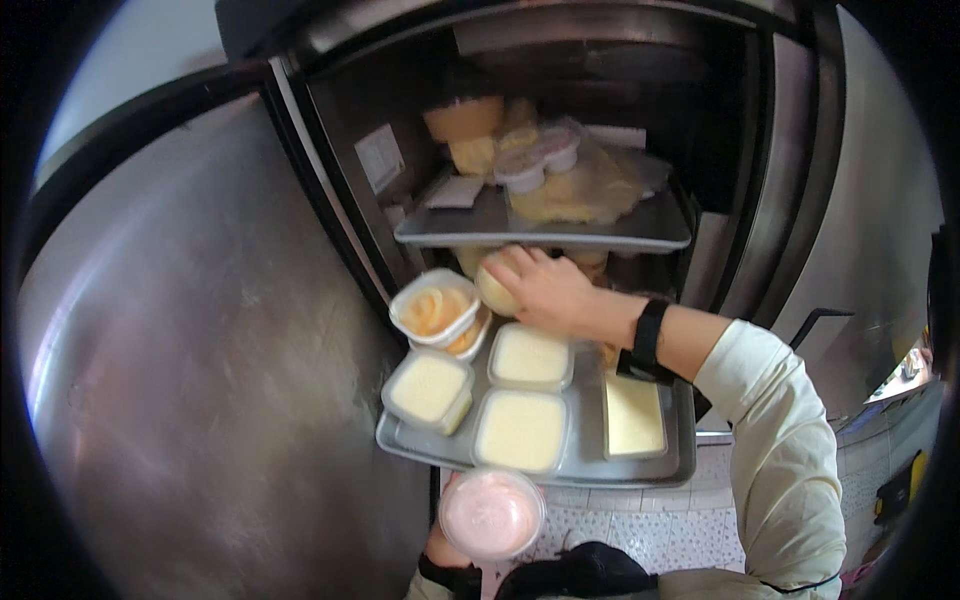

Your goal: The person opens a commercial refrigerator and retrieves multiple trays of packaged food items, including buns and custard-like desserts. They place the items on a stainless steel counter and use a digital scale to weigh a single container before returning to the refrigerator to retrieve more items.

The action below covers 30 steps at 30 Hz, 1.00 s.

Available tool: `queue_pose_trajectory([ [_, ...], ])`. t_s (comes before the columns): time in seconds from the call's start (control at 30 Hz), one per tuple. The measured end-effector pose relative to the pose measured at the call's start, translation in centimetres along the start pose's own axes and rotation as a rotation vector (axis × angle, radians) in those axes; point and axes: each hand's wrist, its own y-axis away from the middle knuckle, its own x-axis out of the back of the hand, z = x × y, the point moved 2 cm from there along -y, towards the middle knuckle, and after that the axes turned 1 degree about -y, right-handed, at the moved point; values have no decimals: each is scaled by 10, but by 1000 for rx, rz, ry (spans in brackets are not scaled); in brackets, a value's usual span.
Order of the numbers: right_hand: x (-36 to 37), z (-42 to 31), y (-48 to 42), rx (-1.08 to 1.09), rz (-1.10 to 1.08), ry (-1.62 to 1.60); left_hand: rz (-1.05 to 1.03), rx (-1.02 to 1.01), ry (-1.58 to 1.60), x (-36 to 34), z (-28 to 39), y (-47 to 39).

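Note:
My left hand (448, 545), mostly hidden, holds a round clear tub of pink contents (492, 514) in front of the lower metal tray (585, 466). Over the back of that tray, my right hand (551, 289) has its fingers around a rounded pale item (495, 289); blur hides what it is. Two stacked white containers of orange and pale pieces (435, 307) stand just left of this hand. Nearer me on the tray are square clear tubs of pale yellow contents, one at left (429, 388), one in the middle (531, 356) and one in front (523, 431).
An oblong pale yellow container (635, 416) sits at the tray's right. Above, another tray (540, 238) bears bags and small lidded cups (536, 159), close over my right hand. The open steel refrigerator door (225, 337) stands at left. Tiled floor (637, 529) shows below.

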Motion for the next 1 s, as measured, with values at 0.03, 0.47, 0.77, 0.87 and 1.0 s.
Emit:
queue_pose_trajectory([
  [0.03, -2, 5, 1, 6, 23, 2, -153, 108, 293, -1, -3, 0],
  [0.47, 23, 15, 24, 452, 165, 311, -35, 52, -254, 22, 1, -1],
  [0.77, 99, -2, 72, 388, 432, 397, -17, -141, -448, 18, 10, 3],
  [0.87, 138, -14, 122, 208, 498, 151, -193, -142, -116, 52, 19, -11],
  [1.0, 148, -48, 207, 66, 573, 3, -212, -15, -104, 81, 51, -89],
])
